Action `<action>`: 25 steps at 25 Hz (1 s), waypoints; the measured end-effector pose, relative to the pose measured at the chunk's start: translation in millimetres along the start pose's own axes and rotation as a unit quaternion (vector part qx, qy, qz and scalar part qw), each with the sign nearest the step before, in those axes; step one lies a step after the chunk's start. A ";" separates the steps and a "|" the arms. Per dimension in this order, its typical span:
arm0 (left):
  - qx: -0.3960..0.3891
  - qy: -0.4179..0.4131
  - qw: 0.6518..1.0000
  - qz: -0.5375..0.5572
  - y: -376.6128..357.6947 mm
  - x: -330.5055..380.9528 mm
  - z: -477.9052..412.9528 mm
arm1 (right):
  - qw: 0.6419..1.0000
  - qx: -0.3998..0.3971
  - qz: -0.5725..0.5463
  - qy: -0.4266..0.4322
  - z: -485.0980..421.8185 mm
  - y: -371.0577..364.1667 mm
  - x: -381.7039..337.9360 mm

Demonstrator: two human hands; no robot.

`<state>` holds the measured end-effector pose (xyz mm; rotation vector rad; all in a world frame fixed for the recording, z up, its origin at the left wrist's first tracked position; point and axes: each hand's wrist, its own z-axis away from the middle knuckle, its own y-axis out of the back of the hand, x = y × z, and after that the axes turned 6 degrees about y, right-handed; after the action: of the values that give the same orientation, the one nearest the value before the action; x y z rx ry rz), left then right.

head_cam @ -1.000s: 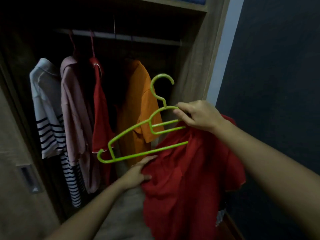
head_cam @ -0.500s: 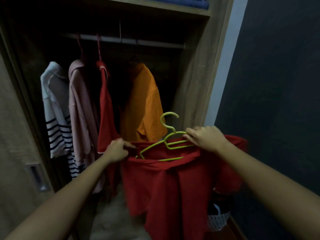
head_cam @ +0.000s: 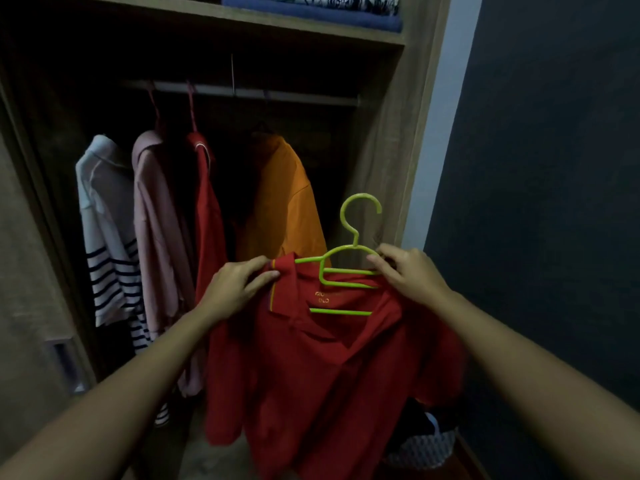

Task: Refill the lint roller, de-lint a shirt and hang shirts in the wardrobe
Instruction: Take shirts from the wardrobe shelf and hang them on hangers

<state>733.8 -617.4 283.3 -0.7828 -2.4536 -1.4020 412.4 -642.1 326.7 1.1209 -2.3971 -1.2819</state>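
**Shirt goes onto the hanger**

Since the earlier frame, the green hanger (head_cam: 346, 271) has slid inside the red shirt's (head_cam: 329, 358) neck. Left hand (head_cam: 239, 289) pinches the collar; right hand (head_cam: 412, 275) grips hanger and shoulder together. Dressing the hanger looks nearly finished; next, lift its hook onto the rail (head_cam: 242, 91), right of the orange shirt (head_cam: 284, 202).

I see both forearms bare right down to the bottom edge of my view, no sleeve showing on either. My left hand (head_cam: 239, 289) and right hand (head_cam: 412, 275) are bare as well: fingers uncovered, short nails, no rings that I can make out.
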 end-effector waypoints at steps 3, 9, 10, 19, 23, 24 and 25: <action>0.053 0.017 0.997 0.050 12.4 -7.1 -6.2 | 0.999 0.011 -0.033 -0.033 -0.7 10.7 3.6; 0.064 0.056 0.990 0.116 23.9 -18.9 -4.5 | 0.977 -0.040 -0.155 -0.145 13.8 14.5 10.8; 0.042 0.049 0.989 0.133 27.9 -15.5 -4.1 | 0.972 -0.043 -0.177 -0.148 15.0 13.9 13.4; -0.136 0.053 0.971 0.189 61.6 -6.9 -4.1 | 0.943 0.044 -0.288 -0.161 13.7 12.3 12.8; -0.093 0.058 0.984 0.143 81.5 2.4 -3.4 | 0.981 0.000 -0.137 -0.140 -0.6 12.9 4.2; -0.079 0.052 0.992 0.089 91.8 10.4 -2.8 | 0.987 -0.013 -0.091 -0.129 -3.9 11.7 -3.7; -0.061 0.045 0.997 0.025 102.1 17.9 -3.2 | 0.988 -0.018 -0.096 -0.120 -7.2 10.0 -15.8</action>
<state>773.8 -572.4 367.7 -0.7815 -2.2835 -1.5453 421.6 -632.2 341.5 1.2800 -2.4683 -1.6008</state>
